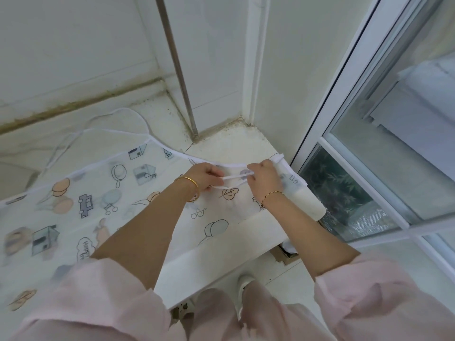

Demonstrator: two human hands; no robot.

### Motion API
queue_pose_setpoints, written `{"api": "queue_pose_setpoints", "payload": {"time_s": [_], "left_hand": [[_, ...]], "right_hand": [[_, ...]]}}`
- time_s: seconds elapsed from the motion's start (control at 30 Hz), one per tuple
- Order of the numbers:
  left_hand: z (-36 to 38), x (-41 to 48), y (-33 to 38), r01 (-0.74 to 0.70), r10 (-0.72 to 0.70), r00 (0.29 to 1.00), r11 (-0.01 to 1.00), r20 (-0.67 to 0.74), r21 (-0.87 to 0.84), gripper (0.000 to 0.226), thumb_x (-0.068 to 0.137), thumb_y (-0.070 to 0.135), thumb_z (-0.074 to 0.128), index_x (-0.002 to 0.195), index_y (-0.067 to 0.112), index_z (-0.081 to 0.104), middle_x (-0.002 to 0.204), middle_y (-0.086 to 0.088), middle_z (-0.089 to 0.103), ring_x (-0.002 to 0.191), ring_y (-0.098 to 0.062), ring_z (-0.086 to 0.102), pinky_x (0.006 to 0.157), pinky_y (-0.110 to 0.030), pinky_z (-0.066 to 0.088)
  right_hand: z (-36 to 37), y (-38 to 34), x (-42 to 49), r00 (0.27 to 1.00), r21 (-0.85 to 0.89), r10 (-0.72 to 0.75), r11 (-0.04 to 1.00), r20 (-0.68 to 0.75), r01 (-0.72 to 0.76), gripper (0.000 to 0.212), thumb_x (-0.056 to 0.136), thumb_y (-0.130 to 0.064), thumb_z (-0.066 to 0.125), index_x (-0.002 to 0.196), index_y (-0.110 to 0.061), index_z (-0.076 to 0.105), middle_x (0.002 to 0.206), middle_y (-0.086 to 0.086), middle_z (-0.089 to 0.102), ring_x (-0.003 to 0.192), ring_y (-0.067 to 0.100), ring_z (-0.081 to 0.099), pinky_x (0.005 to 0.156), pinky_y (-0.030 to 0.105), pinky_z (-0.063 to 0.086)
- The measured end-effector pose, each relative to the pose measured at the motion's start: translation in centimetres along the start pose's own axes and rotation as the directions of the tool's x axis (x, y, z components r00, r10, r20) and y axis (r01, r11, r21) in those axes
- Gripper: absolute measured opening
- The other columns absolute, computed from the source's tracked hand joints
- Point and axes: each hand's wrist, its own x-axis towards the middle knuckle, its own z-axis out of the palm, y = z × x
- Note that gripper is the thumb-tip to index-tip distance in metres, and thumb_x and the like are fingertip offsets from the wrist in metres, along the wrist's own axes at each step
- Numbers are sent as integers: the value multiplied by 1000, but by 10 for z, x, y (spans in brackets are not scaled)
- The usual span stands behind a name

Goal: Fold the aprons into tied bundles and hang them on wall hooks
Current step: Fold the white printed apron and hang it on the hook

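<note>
Strap gathering, fold not begun
Curled fingers of the left hand (204, 178) and right hand (265, 179) pinch the white strap (235, 177) over the spread apron (98, 193); folding likely follows.

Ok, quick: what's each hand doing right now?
Left hand: closed, pinching the white apron strap.
Right hand: closed, pinching the same strap further along.

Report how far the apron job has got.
Done: nothing finished shows; the printed apron lies mostly spread on the counter. In hand: left hand and right hand pinch its white ties. Left: folding, tying the bundle, hanging; no hook is in view.
</note>
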Motion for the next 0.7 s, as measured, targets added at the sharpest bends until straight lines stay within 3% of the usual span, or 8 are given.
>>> {"api": "queue_pose_setpoints", "payload": {"time_s": [0.07, 0.23, 0.3, 0.4, 0.53, 0.7], "left_hand": [[0, 1, -3, -60, 71, 996, 980, -52, 188, 17, 83, 1, 61, 95, 13, 62, 77, 6, 53, 69, -9, 51, 51, -10, 39], [0, 1, -18, -98, 150, 988, 800, -39, 592, 17, 84, 3, 54, 98, 14, 55, 93, 1, 55, 88, -19, 53, 74, -25, 45], [2, -1, -23, -129, 206, 978, 753, -44, 645, 17, 83, 3, 51, 94, 16, 51, 96, -1, 54, 90, -23, 55, 80, -33, 48], [5, -4, -27, -184, 317, 945, 721, -83, 668, 19, 82, 3, 48, 97, 15, 47, 99, -4, 48, 86, -27, 54, 77, -36, 46], [5, -4, -30, -160, 207, 978, 636, 32, 755, 18, 86, 4, 46, 101, 12, 50, 107, -10, 53, 85, -25, 52, 71, -30, 40], [-6, -7, -36, -106, 161, 985, 857, -65, 504, 17, 88, 7, 48, 104, 13, 52, 102, -6, 53, 82, -20, 49, 59, -21, 36]], "right_hand": [[3, 2, 4, 1000, -14, 11, 1000, -10, -11, 25, 94, -12, 45, 110, -6, 63, 118, 13, 46, 110, 28, 47, 81, 29, 38], [3, 4, 10, 998, 7, 45, 999, -49, -45, 22, 94, -11, 47, 110, -5, 61, 119, 12, 48, 111, 26, 47, 86, 28, 38], [3, 2, 11, 996, 20, 64, 998, -64, -63, 20, 94, -11, 48, 110, -6, 58, 120, 12, 48, 112, 27, 47, 83, 29, 38], [3, 0, 11, 994, 23, 71, 997, -79, -69, 17, 93, -11, 51, 108, -5, 58, 119, 12, 48, 111, 28, 47, 85, 31, 40], [2, -2, 11, 998, -72, 33, 997, -56, -37, 16, 93, -11, 50, 103, -3, 60, 115, 14, 48, 111, 30, 45, 85, 33, 40], [-2, -12, 12, 999, -117, -12, 993, -48, 6, 16, 93, -11, 48, 98, -3, 61, 109, 16, 51, 100, 34, 52, 85, 38, 44]]}}
